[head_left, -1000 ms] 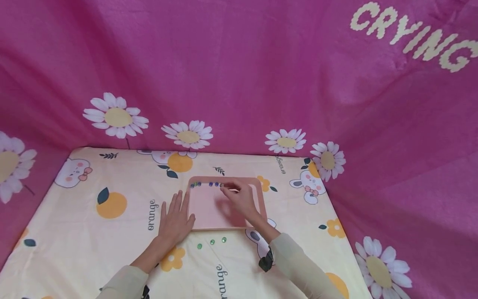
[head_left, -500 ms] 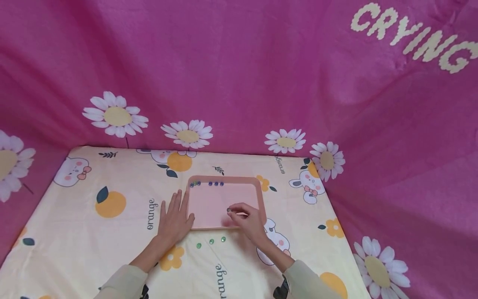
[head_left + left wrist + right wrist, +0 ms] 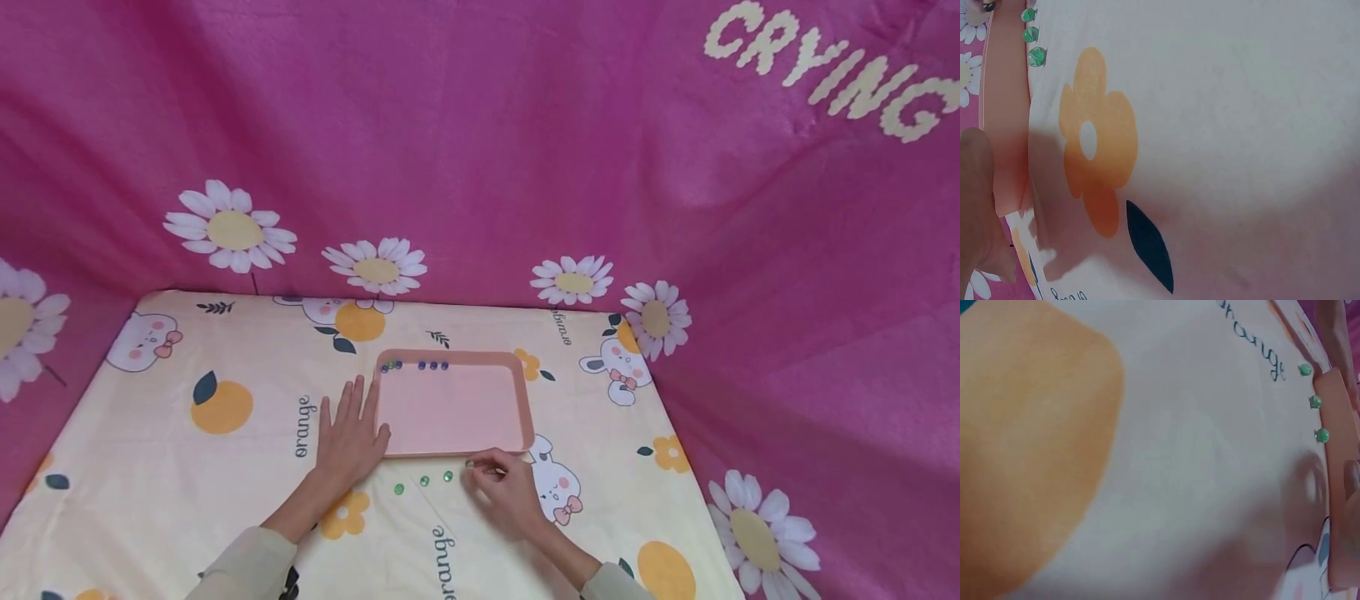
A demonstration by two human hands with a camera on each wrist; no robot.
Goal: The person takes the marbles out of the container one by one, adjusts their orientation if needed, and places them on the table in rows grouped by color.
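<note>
Pink tray [image 3: 525,408] on cream cloth [image 3: 270,475]. Right hand [image 3: 512,493] pinches a small dark marble [image 3: 989,7] in its fingertips, just outside the tray's near wall, beside a slanting row of three green marbles [image 3: 424,481] on the cloth. Left hand [image 3: 351,437] lies with fingers straight, gripping nothing, at the tray's left edge; pressure, if any, cannot be told. Inside: three blue marbles [image 3: 433,366] along the far wall, a cluster [image 3: 392,365] in the far left corner.

Handling, my judgement: round and likely slick, so a light pinch, lowered to full contact before release; knuckles kept off the nearest green one; tray best left unbumped.

Cloth printed with oranges and rabbits, some creasing. Magenta fabric [image 3: 480,150] behind and at both sides, daisies low, pale lettering [image 3: 828,73] upper right.
</note>
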